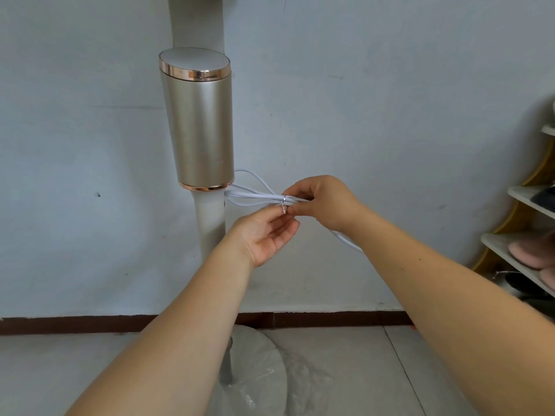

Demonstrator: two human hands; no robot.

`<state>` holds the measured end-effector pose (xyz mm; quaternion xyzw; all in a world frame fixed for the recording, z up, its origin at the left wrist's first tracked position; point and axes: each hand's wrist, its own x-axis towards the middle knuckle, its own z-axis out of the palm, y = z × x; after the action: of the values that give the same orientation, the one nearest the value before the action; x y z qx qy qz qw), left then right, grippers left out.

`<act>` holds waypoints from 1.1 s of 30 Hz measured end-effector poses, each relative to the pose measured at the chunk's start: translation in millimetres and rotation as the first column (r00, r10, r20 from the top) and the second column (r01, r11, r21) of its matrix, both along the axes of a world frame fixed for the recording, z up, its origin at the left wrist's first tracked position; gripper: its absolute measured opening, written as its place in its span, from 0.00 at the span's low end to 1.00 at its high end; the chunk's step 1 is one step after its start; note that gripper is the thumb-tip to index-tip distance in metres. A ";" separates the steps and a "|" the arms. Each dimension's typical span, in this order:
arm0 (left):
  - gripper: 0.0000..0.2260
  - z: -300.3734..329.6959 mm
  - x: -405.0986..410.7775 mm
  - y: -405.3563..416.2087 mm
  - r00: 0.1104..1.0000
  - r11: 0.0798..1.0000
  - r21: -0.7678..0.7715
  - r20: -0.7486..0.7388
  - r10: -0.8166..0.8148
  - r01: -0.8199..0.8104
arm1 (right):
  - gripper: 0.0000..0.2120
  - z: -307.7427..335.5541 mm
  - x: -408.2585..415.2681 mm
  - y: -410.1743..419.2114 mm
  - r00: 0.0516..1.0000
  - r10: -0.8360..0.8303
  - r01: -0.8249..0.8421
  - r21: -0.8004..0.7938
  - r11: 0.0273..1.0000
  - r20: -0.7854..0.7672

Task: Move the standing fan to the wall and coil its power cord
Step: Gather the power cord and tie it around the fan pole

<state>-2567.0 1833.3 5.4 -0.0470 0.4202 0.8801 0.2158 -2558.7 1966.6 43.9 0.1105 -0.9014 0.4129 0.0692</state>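
Pale wall (360,100); fan (199,127) head cropped, cord (255,198) end hidden.

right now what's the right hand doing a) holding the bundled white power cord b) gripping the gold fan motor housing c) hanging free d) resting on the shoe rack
a: the right hand is curled round the gathered loops of the white power cord beside the fan pole, while the left hand pinches a wire twist tie beneath the bundle.

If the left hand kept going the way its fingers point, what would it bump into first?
Probably the bundled white power cord and the right hand gripping it: the left hand points up and right, its fingertips already at the twist tie there. Depth is hard to judge.
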 end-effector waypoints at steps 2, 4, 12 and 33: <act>0.05 2.1 -0.8 -0.2 1.000 0.998 -0.061 0.006 -0.007 0.008 | 0.07 0.1 0.0 0.6 1.000 0.005 -0.005 -0.012 1.000 0.003; 0.04 2.7 -0.5 0.5 1.000 0.995 -0.099 0.004 0.005 -0.004 | 0.07 0.3 0.3 1.5 1.000 0.011 -0.011 -0.016 1.000 -0.002; 0.06 -6.4 5.2 7.8 0.977 0.968 -0.184 -0.161 0.142 -0.171 | 0.09 -1.9 2.5 1.6 0.999 0.041 -0.041 0.003 0.999 0.012; 0.08 -7.0 18.7 14.7 0.890 0.898 -0.202 -0.331 0.312 -0.390 | 0.08 4.7 16.6 -5.1 0.959 0.128 -0.002 0.448 0.894 -0.251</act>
<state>-2548.4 1848.0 -1.6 -0.0212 0.5445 0.8382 -0.0205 -2542.1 1961.5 48.6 0.2096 -0.9490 0.1797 0.1525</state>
